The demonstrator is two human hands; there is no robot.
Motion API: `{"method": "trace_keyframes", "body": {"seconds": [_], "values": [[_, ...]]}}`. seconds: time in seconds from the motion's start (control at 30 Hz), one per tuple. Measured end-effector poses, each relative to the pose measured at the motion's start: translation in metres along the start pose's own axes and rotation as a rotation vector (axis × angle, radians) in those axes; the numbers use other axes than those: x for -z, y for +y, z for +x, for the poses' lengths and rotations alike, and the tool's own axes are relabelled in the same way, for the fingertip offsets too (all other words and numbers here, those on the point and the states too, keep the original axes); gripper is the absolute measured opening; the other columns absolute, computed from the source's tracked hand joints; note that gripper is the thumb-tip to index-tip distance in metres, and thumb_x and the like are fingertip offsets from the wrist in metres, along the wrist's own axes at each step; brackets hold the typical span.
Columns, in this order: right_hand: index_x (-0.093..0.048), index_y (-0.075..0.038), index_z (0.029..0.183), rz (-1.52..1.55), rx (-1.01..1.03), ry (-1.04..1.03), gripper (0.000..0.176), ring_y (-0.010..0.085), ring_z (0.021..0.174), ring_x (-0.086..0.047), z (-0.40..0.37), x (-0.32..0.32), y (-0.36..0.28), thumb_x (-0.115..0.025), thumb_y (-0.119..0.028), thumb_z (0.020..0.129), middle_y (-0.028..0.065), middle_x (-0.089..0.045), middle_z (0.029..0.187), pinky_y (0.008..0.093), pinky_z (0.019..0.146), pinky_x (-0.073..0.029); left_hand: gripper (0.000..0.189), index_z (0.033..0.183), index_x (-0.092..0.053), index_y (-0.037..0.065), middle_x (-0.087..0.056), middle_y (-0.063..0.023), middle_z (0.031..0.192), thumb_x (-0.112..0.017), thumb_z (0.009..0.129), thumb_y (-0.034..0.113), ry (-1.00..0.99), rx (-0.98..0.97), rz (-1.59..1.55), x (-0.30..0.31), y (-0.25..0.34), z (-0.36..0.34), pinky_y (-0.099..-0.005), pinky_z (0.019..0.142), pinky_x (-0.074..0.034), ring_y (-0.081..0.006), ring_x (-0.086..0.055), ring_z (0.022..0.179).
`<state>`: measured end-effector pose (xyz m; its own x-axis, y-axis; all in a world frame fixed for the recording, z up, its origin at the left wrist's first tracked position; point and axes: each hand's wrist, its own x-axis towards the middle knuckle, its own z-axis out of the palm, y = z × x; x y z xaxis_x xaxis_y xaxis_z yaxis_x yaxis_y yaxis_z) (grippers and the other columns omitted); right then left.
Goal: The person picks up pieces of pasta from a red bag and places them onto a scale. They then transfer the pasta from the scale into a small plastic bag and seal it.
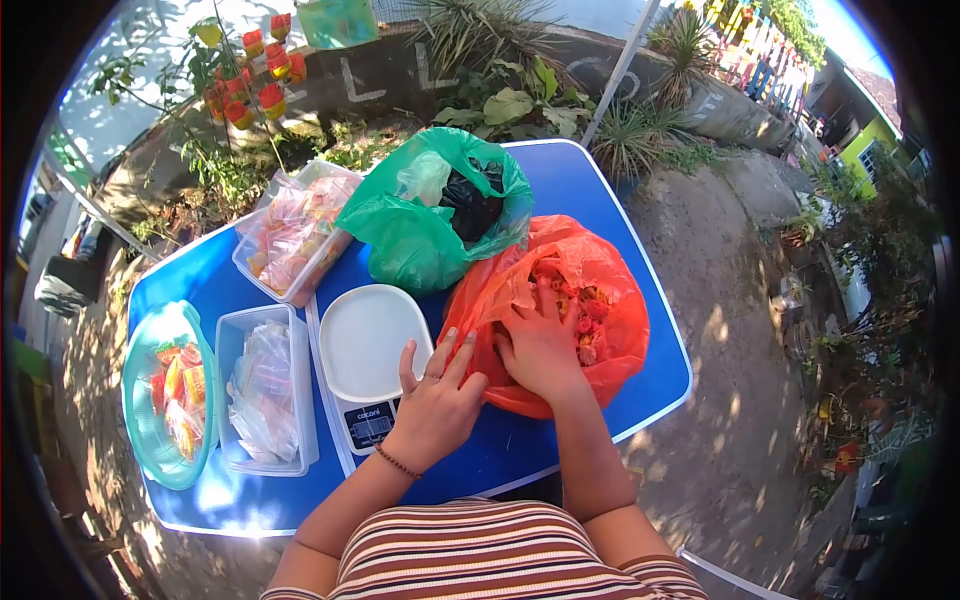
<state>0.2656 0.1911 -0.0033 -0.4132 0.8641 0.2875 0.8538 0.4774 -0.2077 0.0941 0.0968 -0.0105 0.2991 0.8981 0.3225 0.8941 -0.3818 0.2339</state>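
Observation:
A red plastic bag (620, 340) stands on the right part of the table, its mouth folded open around small red and yellowish pieces (592, 318). My right hand (545, 350) lies at the bag's mouth, fingers stretched over the near rim and fingertips at the contents. Beside it, my left hand (440, 405) has its fingers spread, the tips against the bag's left side. Under and left of that hand sits a kitchen scale (370, 425) with a white tray (372, 345) on top; the hand overlaps the tray's right edge.
Behind the scale is a green plastic bag (410, 250) holding a black bag (470, 205). To the left are a container of filled packets (300, 235), a container of clear plastic bags (265, 390) and a teal basket (140, 400) with packets. All stand on a blue table (650, 290).

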Motion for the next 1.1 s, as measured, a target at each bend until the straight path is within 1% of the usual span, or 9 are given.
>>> {"method": "trace_keyframes", "body": {"seconds": [0.07,0.17,0.37,0.47,0.67,0.8,0.9,1.0,1.1], "values": [[-0.065,-0.008,0.127,0.003,-0.003,-0.057,0.042,0.0317,0.129,-0.057,-0.002,-0.008,-0.003,-0.072,-0.021,0.088,0.0144,-0.068,0.125,0.0758,0.111,-0.026,0.012,0.093,-0.066,0.018,-0.057,-0.0137,0.148,-0.075,0.085,0.022,-0.003,0.000,0.015,-0.003,-0.001,0.001,-0.0644,0.120,-0.007,-0.0308,-0.043,0.146],[-0.069,-0.010,0.122,0.105,0.000,-0.162,0.037,0.0300,0.123,-0.060,-0.008,0.012,0.004,-0.073,-0.019,0.087,0.0101,-0.073,0.113,0.0701,0.115,-0.028,0.012,0.093,-0.066,0.018,-0.057,-0.0137,0.148,-0.075,0.085,0.022,-0.008,-0.004,0.010,-0.002,-0.003,0.002,-0.0649,0.119,-0.007,-0.0307,-0.043,0.146],[-0.078,-0.011,0.098,0.139,-0.112,0.072,0.016,0.0279,0.104,-0.065,-0.026,0.039,0.034,-0.073,-0.014,0.083,0.0075,-0.075,0.092,0.0579,0.111,-0.037,0.011,0.093,-0.066,0.018,-0.058,-0.0126,0.147,-0.074,0.086,0.022,0.014,-0.005,-0.012,-0.007,-0.005,-0.004,-0.0647,0.119,-0.006,-0.0300,-0.044,0.146],[-0.078,-0.011,0.092,-0.015,-0.194,0.207,0.012,0.0277,0.098,-0.064,-0.027,0.051,0.042,-0.074,-0.013,0.081,0.0081,-0.074,0.087,0.0510,0.106,-0.040,0.012,0.092,-0.066,0.018,-0.058,-0.0127,0.146,-0.075,0.086,0.023,0.014,-0.003,-0.013,-0.007,-0.006,-0.003,-0.0647,0.119,-0.006,-0.0301,-0.044,0.146],[-0.074,-0.006,0.093,0.217,-0.154,0.168,0.013,0.0315,0.081,-0.065,-0.023,0.062,0.034,-0.072,-0.007,0.080,0.0120,-0.074,0.086,0.0419,0.094,-0.049,0.029,0.109,-0.069,0.015,-0.056,-0.0134,0.148,-0.077,0.086,0.030,0.003,0.062,-0.139,0.009,-0.002,0.003,-0.0617,0.119,-0.009,-0.0297,-0.046,0.144],[-0.071,0.001,0.093,0.784,-0.125,0.034,0.013,0.0249,0.077,-0.072,-0.020,0.057,0.014,-0.075,-0.002,0.081,0.0126,-0.074,0.084,0.0368,0.078,-0.056,0.046,0.123,-0.065,0.008,-0.062,-0.0115,0.141,-0.078,0.088,0.035,0.108,0.121,-0.399,0.022,0.003,0.006,-0.0521,0.116,-0.021,-0.0281,-0.056,0.131],[-0.070,0.004,0.096,1.040,-0.055,-0.267,0.016,0.0167,0.084,-0.075,-0.027,0.065,-0.003,-0.079,-0.002,0.083,0.0107,-0.073,0.083,0.0312,0.076,-0.057,0.040,0.122,-0.064,0.004,-0.071,-0.0081,0.124,-0.076,0.093,0.029,0.087,0.226,-0.655,0.027,-0.004,0.001,-0.0395,0.103,-0.040,-0.0195,-0.066,0.106],[-0.071,0.003,0.098,0.979,0.167,-0.284,0.014,0.0219,0.079,-0.075,-0.024,0.062,-0.004,-0.076,0.000,0.085,0.0111,-0.074,0.085,0.0334,0.074,-0.058,0.026,0.113,-0.068,0.002,-0.072,-0.0022,0.090,-0.073,0.097,0.022,0.173,0.447,-1.145,0.015,-0.005,-0.007,-0.0267,0.076,-0.048,-0.0083,-0.063,0.080],[-0.073,0.000,0.099,0.698,-0.062,0.014,0.014,0.0287,0.088,-0.071,-0.016,0.046,-0.001,-0.073,-0.002,0.085,0.0104,-0.073,0.094,0.0381,0.078,-0.057,0.019,0.106,-0.067,-0.001,-0.068,-0.0006,0.082,-0.068,0.101,0.018,0.272,0.443,-1.275,0.003,-0.008,-0.016,-0.0196,0.061,-0.045,-0.0022,-0.058,0.072]]}}
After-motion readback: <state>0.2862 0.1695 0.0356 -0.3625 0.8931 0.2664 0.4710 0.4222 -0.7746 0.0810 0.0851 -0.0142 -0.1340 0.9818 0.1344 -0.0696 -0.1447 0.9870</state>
